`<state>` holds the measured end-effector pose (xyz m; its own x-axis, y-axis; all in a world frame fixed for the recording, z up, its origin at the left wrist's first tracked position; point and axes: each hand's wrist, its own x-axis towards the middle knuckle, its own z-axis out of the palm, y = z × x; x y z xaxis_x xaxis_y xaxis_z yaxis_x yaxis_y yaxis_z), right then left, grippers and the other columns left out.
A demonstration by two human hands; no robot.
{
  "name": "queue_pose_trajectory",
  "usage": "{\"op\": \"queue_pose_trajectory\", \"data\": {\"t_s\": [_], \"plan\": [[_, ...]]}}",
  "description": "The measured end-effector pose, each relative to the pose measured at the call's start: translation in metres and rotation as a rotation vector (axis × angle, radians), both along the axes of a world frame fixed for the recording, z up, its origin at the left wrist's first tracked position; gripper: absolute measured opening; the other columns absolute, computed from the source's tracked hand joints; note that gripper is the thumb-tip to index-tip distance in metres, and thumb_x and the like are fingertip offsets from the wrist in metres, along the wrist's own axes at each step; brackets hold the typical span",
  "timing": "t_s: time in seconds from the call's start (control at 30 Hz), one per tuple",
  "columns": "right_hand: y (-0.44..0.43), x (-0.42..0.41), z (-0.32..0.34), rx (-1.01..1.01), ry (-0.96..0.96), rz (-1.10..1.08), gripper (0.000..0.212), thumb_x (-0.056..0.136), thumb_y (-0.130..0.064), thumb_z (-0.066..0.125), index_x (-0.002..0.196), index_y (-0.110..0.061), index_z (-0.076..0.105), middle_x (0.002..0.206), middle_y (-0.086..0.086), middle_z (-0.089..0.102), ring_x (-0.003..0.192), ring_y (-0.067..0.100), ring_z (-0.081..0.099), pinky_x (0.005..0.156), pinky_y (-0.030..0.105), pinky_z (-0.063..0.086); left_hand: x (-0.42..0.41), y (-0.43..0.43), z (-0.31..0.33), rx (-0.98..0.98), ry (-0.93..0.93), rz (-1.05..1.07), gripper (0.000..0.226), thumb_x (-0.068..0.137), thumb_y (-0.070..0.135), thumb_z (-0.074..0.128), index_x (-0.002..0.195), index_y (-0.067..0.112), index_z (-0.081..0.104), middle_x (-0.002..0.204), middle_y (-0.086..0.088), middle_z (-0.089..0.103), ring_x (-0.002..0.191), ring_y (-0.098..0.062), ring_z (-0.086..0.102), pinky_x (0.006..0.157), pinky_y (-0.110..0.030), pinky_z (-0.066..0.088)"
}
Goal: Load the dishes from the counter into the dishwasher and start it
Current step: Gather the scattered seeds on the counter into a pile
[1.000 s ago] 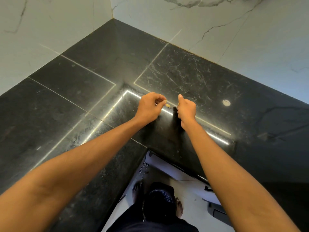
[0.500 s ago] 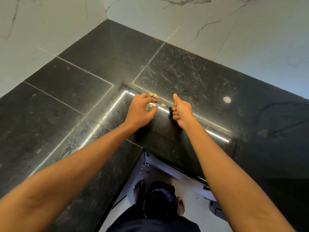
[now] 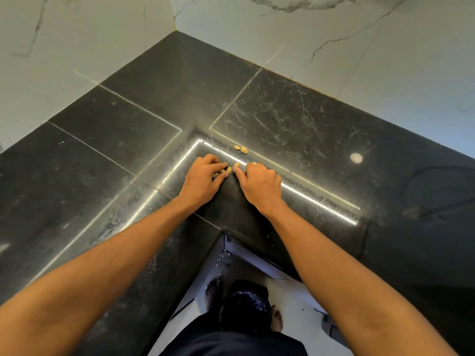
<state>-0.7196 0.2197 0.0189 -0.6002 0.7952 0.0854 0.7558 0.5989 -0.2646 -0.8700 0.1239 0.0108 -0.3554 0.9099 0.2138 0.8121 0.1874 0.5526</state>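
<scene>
The tan pieces [image 3: 244,149] are small, smooth, pale yellow ovals, like nuts or seeds, though what they are cannot be told. They lie on the black counter [image 3: 115,140] close to its inner corner. Two lie touching each other just far of the hands. The others sit right at the fingertips: one between the two hands, one at the far side of the right hand's knuckles, and one or two at the left hand's fingertips.

The left hand [image 3: 203,181] rests on the counter with its fingers curled, thumb and forefinger closed around one tan piece. The right hand [image 3: 259,183] lies just beside it, knuckles up and fingers bent, tips down on the stone; whether it holds anything cannot be told. The two forefingers nearly meet.

The counter is dark polished stone with fine white veins and pale seams, bent in an L around the person. A bright reflected strip of light [image 3: 308,195] runs under the hands, and a round pale spot [image 3: 356,158] lies to the right. White veined marble walls [image 3: 385,60] stand behind. Near, below the counter edge, bare feet [image 3: 213,289] stand on a light floor.
</scene>
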Motion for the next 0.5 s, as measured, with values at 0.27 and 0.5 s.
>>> {"op": "queue_pose_trajectory", "data": {"t_s": [0.27, 0.5], "plan": [[0.006, -0.007, 0.008, -0.027, -0.106, 0.177, 0.037, 0.107, -0.036, 0.031, 0.104, -0.010, 0.058, 0.101, 0.013, 0.066, 0.090, 0.035, 0.064, 0.065, 0.038, 0.037, -0.001, 0.016, -0.005, 0.003, 0.088, -0.100, 0.026, 0.097, 0.025, 0.054, 0.096, 0.013, 0.077, 0.089, -0.004, 0.062, 0.077, -0.023, 0.055, 0.072, -0.036, 0.044], [0.008, -0.005, 0.018, -0.047, -0.155, 0.229, 0.030, 0.105, -0.025, 0.034, 0.104, -0.006, 0.058, 0.100, 0.015, 0.067, 0.090, 0.037, 0.063, 0.066, 0.038, 0.035, 0.005, 0.023, 0.000, -0.057, 0.163, -0.088, 0.016, 0.092, 0.010, 0.055, 0.083, 0.008, 0.068, 0.083, -0.010, 0.060, 0.075, -0.028, 0.052, 0.070, -0.040, 0.044]]}}
